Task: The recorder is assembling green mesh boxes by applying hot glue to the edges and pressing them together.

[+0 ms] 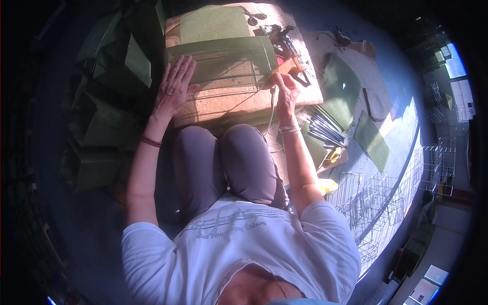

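A green mesh sheet (223,51) lies over a thin metal wire frame (234,90) on a tan work board (211,104) in front of my knees. My left hand (177,84) rests flat at the left end of the sheet, fingers stretched out. At the sheet's right end my right hand (287,91) is closed, thumb and finger pinched beside the frame's corner; what they grip is too small to make out. Right beyond those fingers sits an orange tool (288,66) with a dark angular part. A pale cord hangs below the right hand.
Another green sheet (213,23) and black scissors (252,18) lie at the board's far side. Green fabric boxes (122,66) are piled at left. To the right are cut green pieces (340,84), a bundle of thin rods (325,127) and wire racks (366,203) on the floor.
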Demonstrator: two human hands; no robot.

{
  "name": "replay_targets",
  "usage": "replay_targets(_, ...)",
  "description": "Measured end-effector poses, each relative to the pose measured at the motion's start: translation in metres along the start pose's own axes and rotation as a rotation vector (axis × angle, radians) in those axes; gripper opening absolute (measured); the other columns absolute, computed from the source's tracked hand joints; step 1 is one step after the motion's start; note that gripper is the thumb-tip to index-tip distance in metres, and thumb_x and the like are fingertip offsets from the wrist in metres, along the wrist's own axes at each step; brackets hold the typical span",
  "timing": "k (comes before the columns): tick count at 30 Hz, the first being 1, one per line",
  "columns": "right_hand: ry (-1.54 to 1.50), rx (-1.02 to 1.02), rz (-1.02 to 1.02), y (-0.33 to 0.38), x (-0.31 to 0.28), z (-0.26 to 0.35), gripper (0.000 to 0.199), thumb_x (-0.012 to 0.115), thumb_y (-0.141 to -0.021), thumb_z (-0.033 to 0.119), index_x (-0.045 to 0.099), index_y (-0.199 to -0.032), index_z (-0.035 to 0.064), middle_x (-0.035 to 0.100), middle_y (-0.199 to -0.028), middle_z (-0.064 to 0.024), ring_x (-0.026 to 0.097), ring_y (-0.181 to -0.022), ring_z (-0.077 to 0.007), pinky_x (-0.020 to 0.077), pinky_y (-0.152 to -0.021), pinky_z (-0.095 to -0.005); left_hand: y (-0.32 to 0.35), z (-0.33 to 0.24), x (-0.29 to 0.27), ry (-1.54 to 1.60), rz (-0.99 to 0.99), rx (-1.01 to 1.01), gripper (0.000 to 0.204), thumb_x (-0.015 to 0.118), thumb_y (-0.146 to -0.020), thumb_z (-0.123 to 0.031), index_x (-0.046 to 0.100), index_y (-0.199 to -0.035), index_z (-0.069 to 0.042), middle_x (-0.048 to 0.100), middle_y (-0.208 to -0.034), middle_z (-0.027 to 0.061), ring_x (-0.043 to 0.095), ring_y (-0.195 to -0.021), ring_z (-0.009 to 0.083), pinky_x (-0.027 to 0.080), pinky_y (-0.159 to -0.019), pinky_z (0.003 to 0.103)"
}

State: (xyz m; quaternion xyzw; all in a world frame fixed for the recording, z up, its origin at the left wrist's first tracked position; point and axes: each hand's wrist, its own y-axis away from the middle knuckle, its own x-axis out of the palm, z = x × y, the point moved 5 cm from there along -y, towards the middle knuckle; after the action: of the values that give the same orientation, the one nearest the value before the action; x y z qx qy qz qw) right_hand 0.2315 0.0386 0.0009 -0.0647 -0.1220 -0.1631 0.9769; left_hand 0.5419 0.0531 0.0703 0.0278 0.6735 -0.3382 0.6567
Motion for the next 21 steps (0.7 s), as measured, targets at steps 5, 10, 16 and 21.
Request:
replay_targets(5,0.298,-0.327,-0.203,0.023,0.013,0.038,0.016,0.062,-0.086,0.012,0.062,-0.097,0.0014,0.064,-0.084,-0.0022,0.058,-0.069,-0.0084,0.0464,-0.058,-0.0222,0.003,0.002,0.000,-0.017,-0.003,-0.021,0.062,0.049,-0.087,-0.040,0.035,-0.138,-0.008,0.029,-0.146,0.0057,0.024,-0.136,0.0230,0.024,-0.109,0.046)
replay_targets(10,1.092,-0.987,0.431,0.057,0.079,0.055,0.058,0.063,-0.078,0.018,0.043,-0.131,0.0078,0.043,-0.136,-0.0092,0.037,-0.129,-0.0254,0.0279,-0.107,-0.0421,0.001,-0.001,0.001,0.017,-0.004,-0.022,0.059,0.053,-0.087,-0.030,0.035,-0.137,-0.005,0.031,-0.145,0.0080,0.026,-0.135,0.0247,0.023,-0.109,0.045)
replay_targets(16,1.263,-0.935,0.608,0.043,0.093,0.033,0.062,0.058,-0.082,0.031,0.037,-0.136,0.0098,0.037,-0.141,-0.0073,0.028,-0.134,-0.0254,0.0214,-0.109,-0.0454,0.005,0.001,0.005,-0.010,-0.013,-0.024,0.059,0.053,-0.086,-0.034,0.037,-0.136,-0.005,0.034,-0.143,0.0085,0.028,-0.134,0.0239,0.026,-0.108,0.045)
replay_targets(21,1.307,-0.943,0.613,0.041,0.093,0.031,0.066,0.061,-0.081,0.034,0.036,-0.137,0.0119,0.037,-0.141,-0.0051,0.028,-0.134,-0.0240,0.0205,-0.110,-0.0455,0.003,0.001,0.004,0.013,-0.027,0.002,0.061,0.052,-0.086,-0.038,0.038,-0.135,-0.005,0.034,-0.143,0.0082,0.029,-0.134,0.0233,0.026,-0.108,0.045)
